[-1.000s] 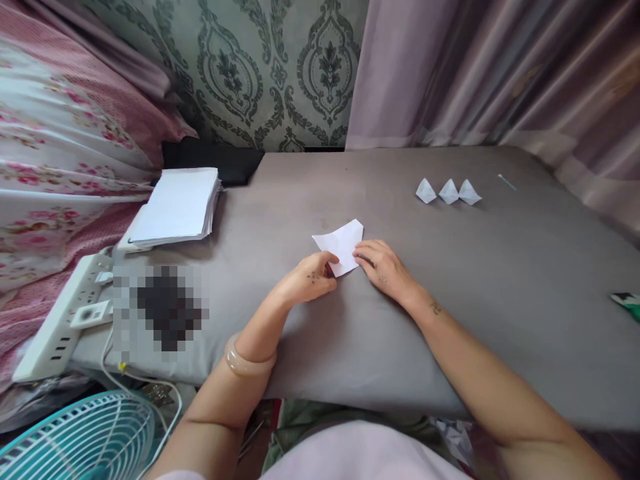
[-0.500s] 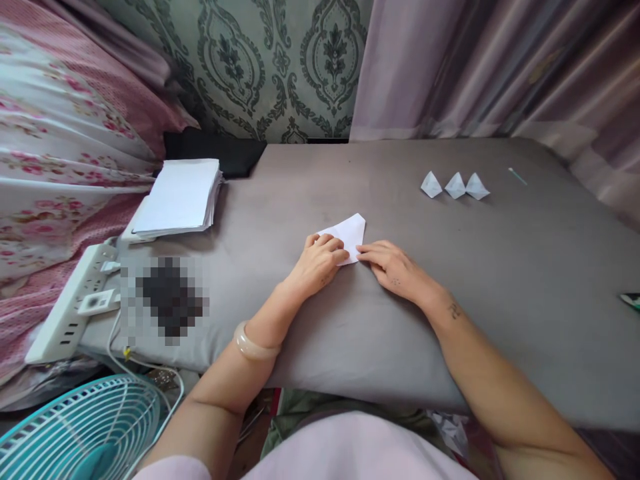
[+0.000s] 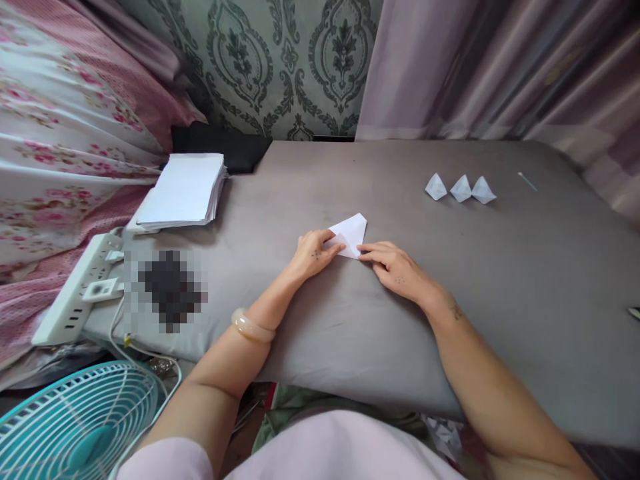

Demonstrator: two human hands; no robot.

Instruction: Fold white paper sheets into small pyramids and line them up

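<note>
A partly folded sheet of white paper [image 3: 354,230] lies on the grey cloth-covered table in front of me. My left hand [image 3: 315,253] grips its left side, thumb on top and the other fingers partly hidden at the paper's edge. At the paper's lower right corner, the fingertips of my right hand [image 3: 393,265] press down, held together and pointing left. Farther back on the right stand three small folded paper shapes [image 3: 461,189] with pointed tops, two of them side by side.
A stack of white paper [image 3: 183,190] lies at the back left, beside a black item [image 3: 245,152]. A power strip [image 3: 75,290] with plugs and cables runs along the left edge, above a teal fan [image 3: 90,427]. A cotton swab [image 3: 527,181] lies far right.
My left hand has slid left and turned so its thumb lies along the paper, uncovering more of the folded flap. My right hand stays at the corner. The view has shifted slightly.
</note>
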